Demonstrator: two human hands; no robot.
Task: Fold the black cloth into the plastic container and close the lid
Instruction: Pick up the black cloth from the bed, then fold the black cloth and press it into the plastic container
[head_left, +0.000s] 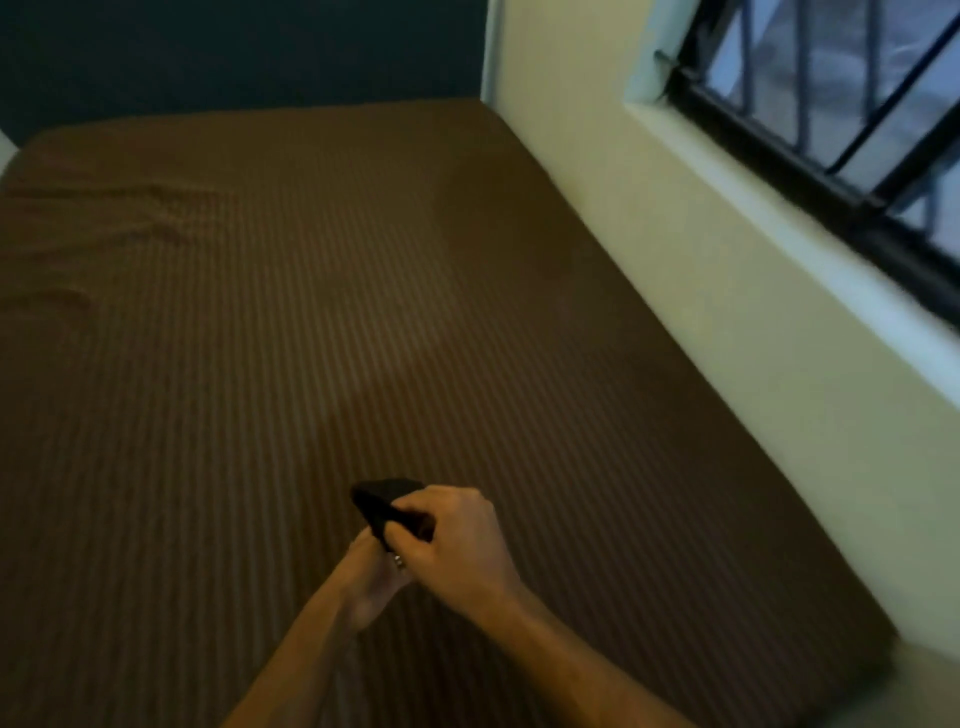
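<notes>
A small black cloth (382, 501), bunched into a compact wad, is held above the bed in both hands. My right hand (457, 551) grips it from the right and from above, fingers curled over it. My left hand (371, 577) is underneath and partly hidden by the right one, fingers closed on the cloth's lower edge; a ring shows on one finger. The picture is blurred, so the cloth's folds cannot be made out. No plastic container or lid is in view.
A bed with a brown striped sheet (270, 312) fills most of the view, slightly wrinkled at the far left. A cream wall (701, 291) runs along its right side under a barred window (831, 104). A dark wall lies behind.
</notes>
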